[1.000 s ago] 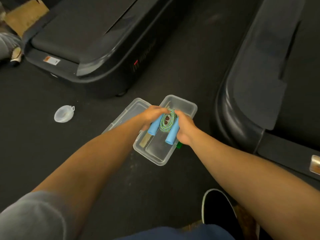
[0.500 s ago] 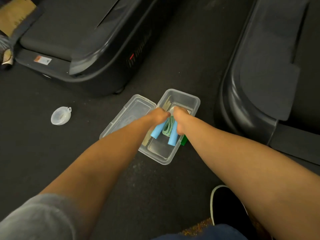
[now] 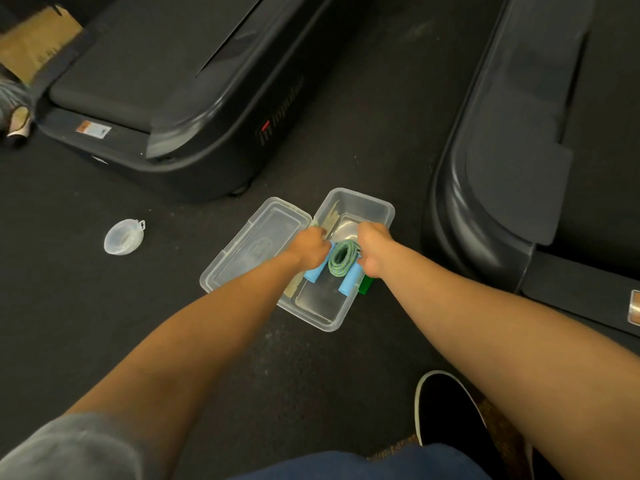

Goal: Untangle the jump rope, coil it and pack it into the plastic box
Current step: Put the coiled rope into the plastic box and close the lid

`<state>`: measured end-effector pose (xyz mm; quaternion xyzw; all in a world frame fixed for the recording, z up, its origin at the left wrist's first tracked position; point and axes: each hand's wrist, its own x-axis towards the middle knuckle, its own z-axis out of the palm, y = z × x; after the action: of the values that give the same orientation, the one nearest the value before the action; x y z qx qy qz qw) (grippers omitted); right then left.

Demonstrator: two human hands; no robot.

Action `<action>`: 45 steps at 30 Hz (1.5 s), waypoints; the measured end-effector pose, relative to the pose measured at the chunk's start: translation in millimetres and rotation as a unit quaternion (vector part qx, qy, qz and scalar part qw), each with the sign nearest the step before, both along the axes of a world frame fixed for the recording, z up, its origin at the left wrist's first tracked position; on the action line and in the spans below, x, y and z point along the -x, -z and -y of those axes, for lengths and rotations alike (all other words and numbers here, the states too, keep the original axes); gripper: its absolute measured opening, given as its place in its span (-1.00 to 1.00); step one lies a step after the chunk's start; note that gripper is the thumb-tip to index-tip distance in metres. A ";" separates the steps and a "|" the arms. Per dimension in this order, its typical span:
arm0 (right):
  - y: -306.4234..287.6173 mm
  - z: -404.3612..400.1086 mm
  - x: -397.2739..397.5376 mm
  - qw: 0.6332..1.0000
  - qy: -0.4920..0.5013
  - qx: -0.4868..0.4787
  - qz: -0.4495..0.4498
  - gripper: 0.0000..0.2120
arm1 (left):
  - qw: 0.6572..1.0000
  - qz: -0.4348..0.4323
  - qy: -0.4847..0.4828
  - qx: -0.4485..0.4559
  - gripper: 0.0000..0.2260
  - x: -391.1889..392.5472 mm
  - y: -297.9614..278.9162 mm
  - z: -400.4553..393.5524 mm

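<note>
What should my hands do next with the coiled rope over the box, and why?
Probably lower the bundle to the floor of the plastic box and let go. The green rope is already coiled between the two blue handles, the left hand and right hand each grip a handle, and the bundle sits within the box's open rim, lid beside it.
</note>
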<state>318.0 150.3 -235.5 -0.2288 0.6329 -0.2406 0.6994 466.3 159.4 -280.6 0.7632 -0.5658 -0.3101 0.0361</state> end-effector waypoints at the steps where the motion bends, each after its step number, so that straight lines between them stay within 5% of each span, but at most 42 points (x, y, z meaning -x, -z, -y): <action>1: 0.4 -0.5 2.9 1.000 0.001 0.003 0.012 -0.73 | 1.000 -0.002 -0.009 0.016 -0.77 -2.2 -2.5 -3.3; 6: 4.7 -6.8 14.7 0.999 0.003 0.001 0.050 -0.80 | 0.981 -0.043 -0.160 0.103 -0.84 -31.6 -9.6 -19.7; 11: 9.9 -11.9 18.5 0.994 -0.017 -0.008 0.104 -0.66 | 0.974 0.020 -0.216 0.063 -0.89 -65.0 6.9 -36.4; 23: 13.3 -12.1 17.4 0.989 -0.050 -0.008 0.137 -0.89 | 0.972 0.217 -0.062 -0.065 -0.89 -81.4 35.9 -53.8; 32: -1.1 -13.4 24.0 0.985 -0.059 0.006 0.160 -0.70 | 0.971 0.228 -0.060 0.026 -0.84 -85.2 -5.8 -61.9; 36: -12.2 -13.9 18.7 0.972 -0.039 0.015 0.231 -0.45 | 0.970 0.191 -0.087 0.121 -0.76 -96.4 -51.5 -59.1; 41: -22.0 -22.4 12.9 0.972 -0.029 0.026 0.233 -0.36 | 0.970 0.132 -0.080 0.187 -0.74 -91.1 -107.8 -54.3; 45: -23.2 -29.3 11.6 0.982 -0.019 0.021 0.189 -0.38 | 0.959 -0.083 -0.169 0.210 -0.80 -79.9 -139.8 -59.0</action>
<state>306.4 179.6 -212.4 -0.2053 0.4799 -0.2795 0.8059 546.2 218.3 -140.8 0.7946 -0.4756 -0.2357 0.2946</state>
